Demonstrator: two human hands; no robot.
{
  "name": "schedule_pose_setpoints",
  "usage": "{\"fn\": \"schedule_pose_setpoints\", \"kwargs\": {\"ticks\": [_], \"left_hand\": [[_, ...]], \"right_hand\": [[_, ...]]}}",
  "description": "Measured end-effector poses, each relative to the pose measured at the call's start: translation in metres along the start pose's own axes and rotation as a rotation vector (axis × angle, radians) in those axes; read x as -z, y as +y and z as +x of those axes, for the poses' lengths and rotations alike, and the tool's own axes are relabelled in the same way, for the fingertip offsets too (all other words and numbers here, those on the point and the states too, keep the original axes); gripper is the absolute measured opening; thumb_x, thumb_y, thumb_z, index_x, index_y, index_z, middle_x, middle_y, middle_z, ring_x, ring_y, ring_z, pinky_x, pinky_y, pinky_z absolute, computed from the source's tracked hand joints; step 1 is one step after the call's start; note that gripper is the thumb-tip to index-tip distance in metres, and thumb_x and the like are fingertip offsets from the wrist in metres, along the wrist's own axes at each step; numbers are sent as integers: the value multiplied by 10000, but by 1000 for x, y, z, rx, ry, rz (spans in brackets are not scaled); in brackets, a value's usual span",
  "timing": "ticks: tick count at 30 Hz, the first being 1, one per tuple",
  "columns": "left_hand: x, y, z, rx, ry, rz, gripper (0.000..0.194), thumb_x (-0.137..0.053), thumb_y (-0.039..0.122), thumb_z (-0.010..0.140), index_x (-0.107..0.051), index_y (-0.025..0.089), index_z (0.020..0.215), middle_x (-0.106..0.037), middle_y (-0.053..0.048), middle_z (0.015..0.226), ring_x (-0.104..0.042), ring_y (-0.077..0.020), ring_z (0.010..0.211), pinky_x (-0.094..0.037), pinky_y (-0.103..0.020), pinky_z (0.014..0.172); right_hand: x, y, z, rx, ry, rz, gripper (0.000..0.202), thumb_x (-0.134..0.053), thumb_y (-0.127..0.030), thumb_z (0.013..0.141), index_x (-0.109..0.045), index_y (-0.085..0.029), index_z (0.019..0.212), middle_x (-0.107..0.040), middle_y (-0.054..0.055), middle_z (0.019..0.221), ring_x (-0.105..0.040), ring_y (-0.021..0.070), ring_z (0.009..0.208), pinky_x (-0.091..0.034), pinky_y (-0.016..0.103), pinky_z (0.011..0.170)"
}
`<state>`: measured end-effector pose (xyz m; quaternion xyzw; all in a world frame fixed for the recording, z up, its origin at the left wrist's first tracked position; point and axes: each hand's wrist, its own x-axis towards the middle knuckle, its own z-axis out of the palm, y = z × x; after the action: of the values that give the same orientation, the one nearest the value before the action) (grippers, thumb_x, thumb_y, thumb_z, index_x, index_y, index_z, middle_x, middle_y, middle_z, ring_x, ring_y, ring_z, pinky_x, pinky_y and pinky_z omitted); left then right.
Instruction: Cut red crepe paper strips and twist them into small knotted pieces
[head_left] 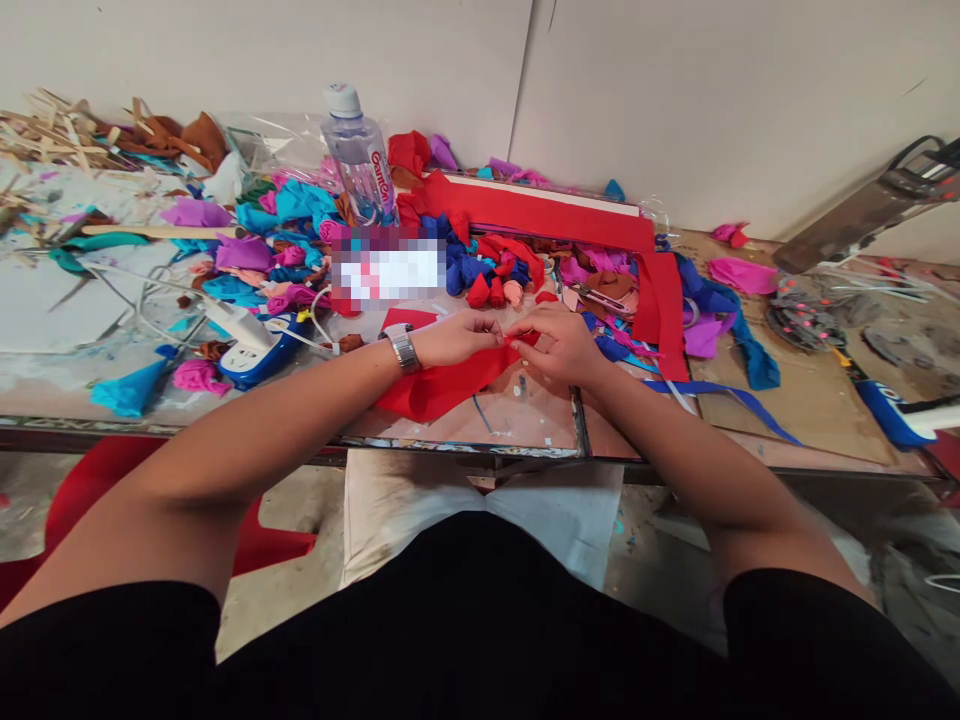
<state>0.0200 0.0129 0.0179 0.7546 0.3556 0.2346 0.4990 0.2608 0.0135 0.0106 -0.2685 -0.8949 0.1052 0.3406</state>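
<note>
Both my hands meet over the front of the table, pinching the right end of a red fabric strip (pixel 439 392). My left hand (pixel 459 340), with a metal watch (pixel 403 348) on its wrist, closes thumb and fingers on the strip's edge. Close against it, my right hand (pixel 556 338) pinches the same end, where the cloth looks gathered. The strip's wide end hangs loosely to the left, below my left wrist. Just behind my hands lie small rolled red and blue fabric pieces (pixel 495 270).
A water bottle (pixel 360 160) stands behind the colourful scraps. A long red fabric stack (pixel 540 212) lies at the back. Scissors (pixel 600 300) rest right of centre. On the left are a power strip (pixel 259 355) and cables; a dark bottle (pixel 847 215) leans on the right.
</note>
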Motion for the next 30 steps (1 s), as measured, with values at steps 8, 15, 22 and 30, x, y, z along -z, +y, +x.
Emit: {"fn": "schedule_pose_setpoints", "kwargs": {"ticks": [8,15,22,30], "left_hand": [[0,-1,-1,0,-2,-36,373,-690,511,894,-718,141,862,-674,-13,807,-546,-141,745,-415,-294,714],[1,0,0,-18,-8,-21,415,-724,542,891,-763,129,888,-698,-14,789,-554,-134,723,-420,-283,699],[3,-2,0,-37,-25,11,400,-742,519,900,-785,123,865,-637,11,706,-467,-96,639,-351,-246,614],[7,-10,1,3,-19,50,441,-715,527,902,-843,112,982,-610,11,679,-414,-99,596,-322,-263,600]], "right_hand": [[2,1,0,40,0,-13,181,-675,-361,1003,-813,-244,993,-848,64,923,-753,258,873,-539,435,881],[2,3,2,72,-4,-26,260,-642,-420,1040,-836,-260,974,-836,63,886,-723,257,861,-547,448,869],[3,3,2,83,-3,-20,315,-627,-454,1058,-851,-248,979,-830,70,880,-707,255,864,-533,433,845],[4,6,1,37,-44,-16,290,-659,-464,1041,-855,-261,974,-842,64,911,-707,274,922,-534,466,894]]}}
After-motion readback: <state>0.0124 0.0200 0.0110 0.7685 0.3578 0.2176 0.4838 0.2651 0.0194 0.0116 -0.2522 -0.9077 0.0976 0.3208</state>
